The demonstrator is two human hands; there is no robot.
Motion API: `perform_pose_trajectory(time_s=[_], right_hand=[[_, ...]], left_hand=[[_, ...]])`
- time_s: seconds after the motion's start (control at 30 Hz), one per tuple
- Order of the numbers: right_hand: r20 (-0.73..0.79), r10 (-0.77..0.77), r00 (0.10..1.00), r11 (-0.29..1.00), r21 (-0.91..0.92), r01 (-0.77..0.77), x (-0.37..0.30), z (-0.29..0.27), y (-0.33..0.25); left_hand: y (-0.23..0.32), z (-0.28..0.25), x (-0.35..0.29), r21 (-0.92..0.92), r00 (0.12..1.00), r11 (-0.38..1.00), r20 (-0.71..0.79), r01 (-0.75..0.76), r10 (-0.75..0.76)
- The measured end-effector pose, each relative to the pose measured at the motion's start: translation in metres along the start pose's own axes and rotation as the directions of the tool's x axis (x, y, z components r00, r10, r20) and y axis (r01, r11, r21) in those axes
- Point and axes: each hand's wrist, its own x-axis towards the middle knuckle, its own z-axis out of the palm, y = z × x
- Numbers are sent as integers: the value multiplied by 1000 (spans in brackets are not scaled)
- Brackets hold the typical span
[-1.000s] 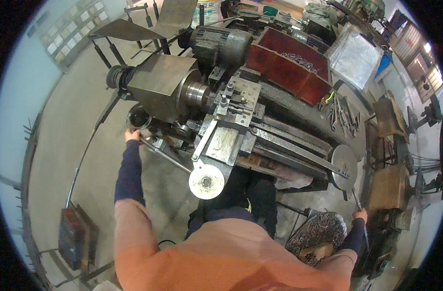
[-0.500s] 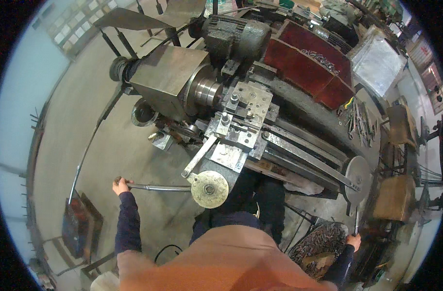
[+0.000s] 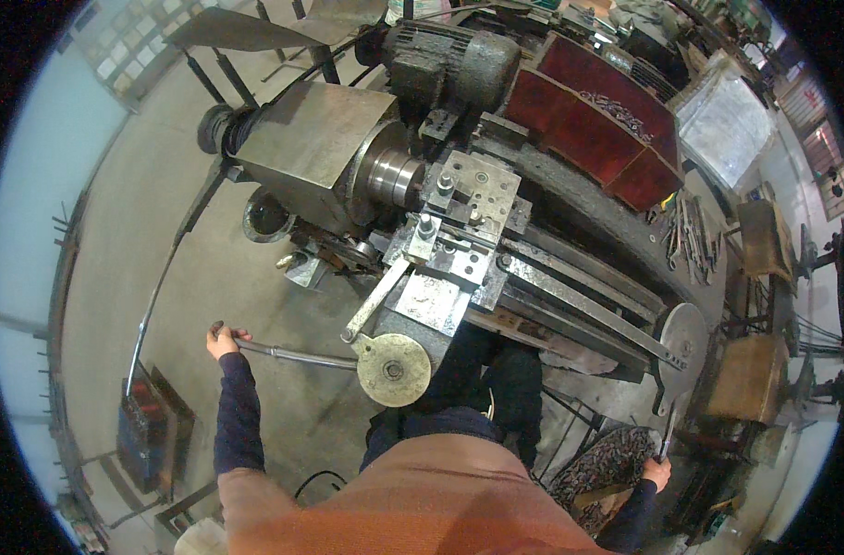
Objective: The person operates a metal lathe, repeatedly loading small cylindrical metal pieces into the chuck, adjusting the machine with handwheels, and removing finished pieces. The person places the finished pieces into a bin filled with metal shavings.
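Gripping the end of a long metal lever (image 3: 288,352), the left hand (image 3: 223,340) is reaching out to the person's left, fingers curled shut around the bar. That lever is running nearly level from the hand to the lathe (image 3: 459,213), ending close beside the round handwheel (image 3: 393,369) at the front of the carriage. A shorter flat handle (image 3: 374,301) is slanting up from the handwheel toward the tool post (image 3: 473,194).

The right hand (image 3: 659,472) is sitting low at the person's right, fingers wrapped around a thin dark crank handle (image 3: 669,430) that is hanging below the round disc (image 3: 684,339) at the tailstock end of the bed. The two hands are lying well apart, one at each end of the machine's front.

The chuck (image 3: 394,178) is facing the tool post from the grey headstock (image 3: 311,148), and a motor (image 3: 449,60) is sitting behind it. A red tray (image 3: 597,125) is lying along the far side of the lathe, with a row of tools (image 3: 690,231) resting near its right end. A patterned cloth (image 3: 607,462) is lying just left of the right hand. The person, in an orange top with dark sleeves, is standing over the concrete floor (image 3: 144,231).
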Motion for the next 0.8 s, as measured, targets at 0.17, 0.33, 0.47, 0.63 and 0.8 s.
perform_pose_trajectory(time_s=[0.17,0.33,0.47,0.63,0.8], right_hand=[[25,55,998,996,-69,-53,-10,-13,-14],[-21,34,999,999,-34,-34,3,2,2],[-86,-31,996,999,22,33,2,1,-18],[-106,-159,982,984,-99,148,61,-5,-6],[-63,-173,983,948,-281,149,160,1,8]], left_hand=[[14,11,-10,64,1000,998,10,-1,1],[8,11,-4,61,1000,998,9,6,-6],[-6,-4,10,84,999,996,39,-33,30],[4,-23,6,294,991,956,133,-21,-19],[44,-26,-3,514,941,852,232,96,-246]])
